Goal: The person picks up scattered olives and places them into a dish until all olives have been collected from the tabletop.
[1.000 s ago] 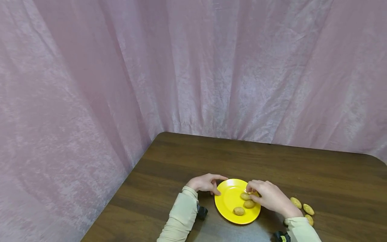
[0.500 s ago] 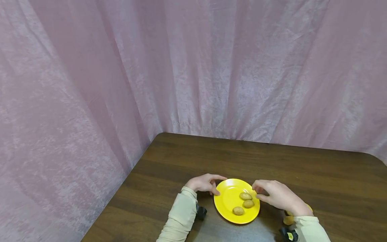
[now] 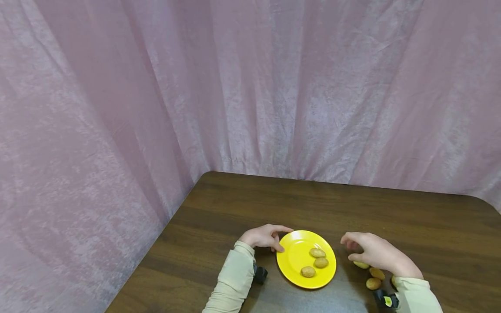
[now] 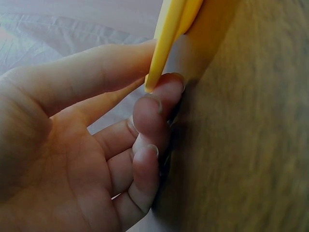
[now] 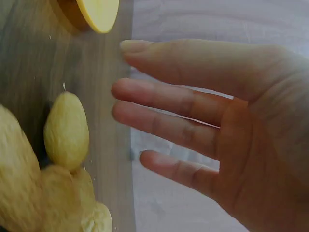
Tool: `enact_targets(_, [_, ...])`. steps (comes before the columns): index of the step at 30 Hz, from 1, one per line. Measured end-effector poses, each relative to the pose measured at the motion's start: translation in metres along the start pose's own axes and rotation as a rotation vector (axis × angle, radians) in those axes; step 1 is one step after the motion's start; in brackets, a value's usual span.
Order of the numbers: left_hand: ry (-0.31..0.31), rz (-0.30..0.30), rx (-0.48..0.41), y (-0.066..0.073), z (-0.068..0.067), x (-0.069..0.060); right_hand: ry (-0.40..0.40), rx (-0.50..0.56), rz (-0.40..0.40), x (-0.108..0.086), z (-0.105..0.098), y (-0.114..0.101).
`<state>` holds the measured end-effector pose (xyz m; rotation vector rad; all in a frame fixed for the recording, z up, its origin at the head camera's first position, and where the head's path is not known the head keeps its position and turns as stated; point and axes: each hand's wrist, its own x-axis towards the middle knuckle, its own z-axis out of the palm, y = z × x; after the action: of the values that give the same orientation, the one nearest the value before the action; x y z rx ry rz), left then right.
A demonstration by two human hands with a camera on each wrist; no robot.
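My left hand (image 3: pixel 263 237) holds the left rim of a round yellow plate (image 3: pixel 287 265). In the left wrist view the thumb lies on one side of the plate's rim (image 4: pixel 166 48) and a fingertip on the other. Three yellow-brown ovals lie on the plate's right half, one of them an oval piece (image 3: pixel 308 271) nearer the front. Their surface looks finely wrinkled; they could be nuts or small potatoes. My right hand (image 3: pixel 377 252) hovers right of the plate with nothing in it, its fingers apart. Below it lie several similar ovals, including an oval (image 5: pixel 66 131) with a pointed tip.
The brown wooden table (image 3: pixel 250 204) extends behind and left of the plate. Pink velvety curtains (image 3: pixel 250 87) hang along its back and left edges. A dark wrist device (image 3: pixel 385 300) sits at the right sleeve, beside the loose ovals.
My right hand has let go of the oval on the plate and moved right, off the plate, to above the loose ovals. My left hand stays at the rim.
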<state>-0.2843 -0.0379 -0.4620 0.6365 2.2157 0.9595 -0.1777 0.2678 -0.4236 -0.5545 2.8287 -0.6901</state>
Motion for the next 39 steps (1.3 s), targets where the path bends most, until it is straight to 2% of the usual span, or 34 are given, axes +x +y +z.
enact_targets(7, [0.016,-0.01,0.007,0.001,-0.001,0.0,-0.064,0.028,0.062,-0.003,-0.005,0.014])
enact_targets(16, [0.011,-0.001,-0.011,0.001,-0.002,-0.001,-0.089,0.063,0.114,-0.006,-0.001,0.022])
enact_targets(25, [0.006,0.003,-0.018,0.002,0.0,-0.002,-0.118,0.083,0.046,-0.007,0.004,0.027])
enact_targets(28, [0.008,0.001,-0.021,0.001,0.001,-0.001,-0.108,0.056,0.034,-0.006,0.004,0.026])
enact_targets(32, [0.01,-0.001,-0.018,0.0,0.001,0.0,-0.048,-0.001,0.002,-0.005,0.005,0.023])
enact_targets(39, [0.012,-0.011,-0.005,0.0,0.001,0.001,0.05,-0.049,0.028,-0.003,0.006,0.013])
